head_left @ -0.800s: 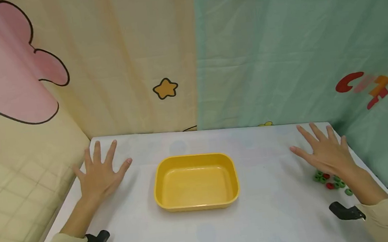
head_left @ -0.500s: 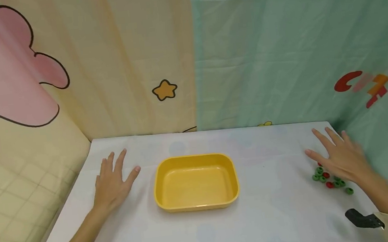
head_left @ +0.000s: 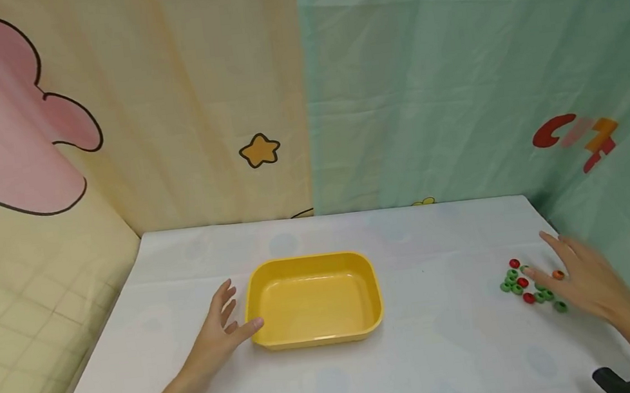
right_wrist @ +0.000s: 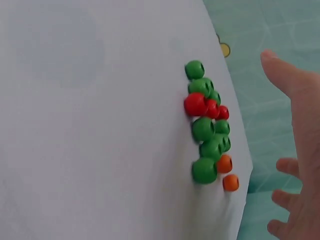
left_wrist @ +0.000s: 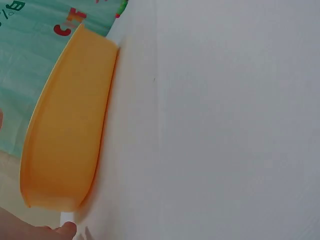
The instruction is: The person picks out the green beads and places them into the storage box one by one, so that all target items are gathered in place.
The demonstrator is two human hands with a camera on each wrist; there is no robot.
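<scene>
A yellow rectangular tray [head_left: 314,300] with rounded corners stands on the white table, nothing inside it. At its left side is my left hand [head_left: 217,329], fingers loosely bent and thumb reaching to the rim; whether it touches cannot be told. The left wrist view shows the tray's outer wall [left_wrist: 70,120] with the thumb just below. My right hand [head_left: 583,276] hovers over several round beads with holes, its thumb and fingers spread apart, holding none. Green beads [right_wrist: 204,129], red beads [right_wrist: 195,104] and orange beads [right_wrist: 230,182] lie in a loose cluster; the hand hides some in the head view.
A white cloth with pale dots covers the table [head_left: 427,365]. Behind it hang a beige curtain [head_left: 194,106] and a green curtain [head_left: 424,80] with printed figures. Between the tray and the beads lies a stretch of tabletop.
My left hand has moved right and nearer, from apart on the left to the tray's left edge, its fingers now less spread. The right hand has shifted right and down, over the beads.
</scene>
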